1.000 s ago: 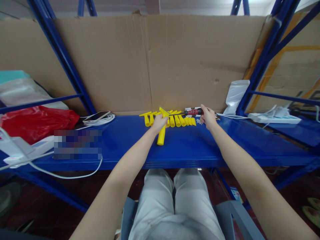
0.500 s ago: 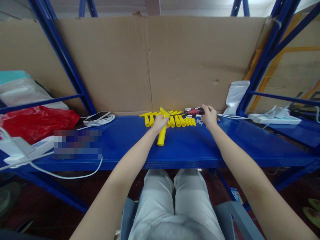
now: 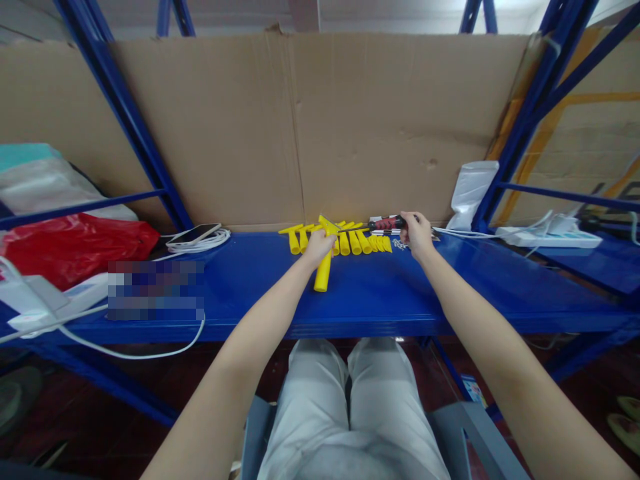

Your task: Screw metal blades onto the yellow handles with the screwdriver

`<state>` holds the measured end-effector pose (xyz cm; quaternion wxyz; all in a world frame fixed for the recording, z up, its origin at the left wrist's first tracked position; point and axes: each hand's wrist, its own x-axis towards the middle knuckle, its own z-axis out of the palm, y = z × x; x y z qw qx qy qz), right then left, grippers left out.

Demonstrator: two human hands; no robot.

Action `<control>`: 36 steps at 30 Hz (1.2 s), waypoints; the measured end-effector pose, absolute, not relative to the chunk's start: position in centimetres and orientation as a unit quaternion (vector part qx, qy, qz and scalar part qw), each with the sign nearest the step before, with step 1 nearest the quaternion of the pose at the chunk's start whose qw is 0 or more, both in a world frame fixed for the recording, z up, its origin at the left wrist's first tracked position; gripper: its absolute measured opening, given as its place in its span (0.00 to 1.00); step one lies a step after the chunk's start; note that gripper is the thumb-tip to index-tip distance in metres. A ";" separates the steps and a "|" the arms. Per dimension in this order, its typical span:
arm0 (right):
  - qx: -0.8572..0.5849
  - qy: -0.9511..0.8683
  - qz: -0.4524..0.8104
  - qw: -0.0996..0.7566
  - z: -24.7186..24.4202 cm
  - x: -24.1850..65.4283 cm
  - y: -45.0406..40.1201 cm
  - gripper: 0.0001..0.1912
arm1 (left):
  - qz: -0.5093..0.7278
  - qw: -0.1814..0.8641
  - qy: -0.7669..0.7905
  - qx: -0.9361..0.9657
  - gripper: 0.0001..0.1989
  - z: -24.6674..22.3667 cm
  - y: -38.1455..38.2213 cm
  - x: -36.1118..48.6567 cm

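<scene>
Yellow tool (image 3: 323, 272): left fingers (image 3: 326, 241) closed around it; right fingers (image 3: 406, 225) grip screwdriver (image 3: 387, 224).

Yellow scraper-like tool (image 3: 324, 267) gripped upright-ish at its head, red-and-black screwdriver (image 3: 387, 224) sideways

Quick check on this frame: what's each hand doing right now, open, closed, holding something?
Left hand: closed on a yellow T-shaped piece.
Right hand: closed on the handle end of a red-and-black screwdriver.
</scene>
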<state>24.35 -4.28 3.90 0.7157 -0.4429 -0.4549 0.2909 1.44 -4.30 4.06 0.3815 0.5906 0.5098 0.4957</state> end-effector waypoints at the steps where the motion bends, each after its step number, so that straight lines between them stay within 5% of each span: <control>1: -0.441 -0.452 0.297 0.716 3.9 24.4 -4.3 0.17 | 0.496 0.382 0.508 0.591 0.16 4.1 -4.3 1.4; 23: -0.463 -0.451 0.308 0.698 3.7 24.4 -4.4 0.22 | 0.498 0.377 0.507 0.594 0.16 3.8 -4.1 1.4; 36: -0.436 -0.336 0.381 0.743 4.0 24.9 -3.5 0.10 | 0.487 0.385 0.496 0.607 0.16 3.9 -4.2 1.7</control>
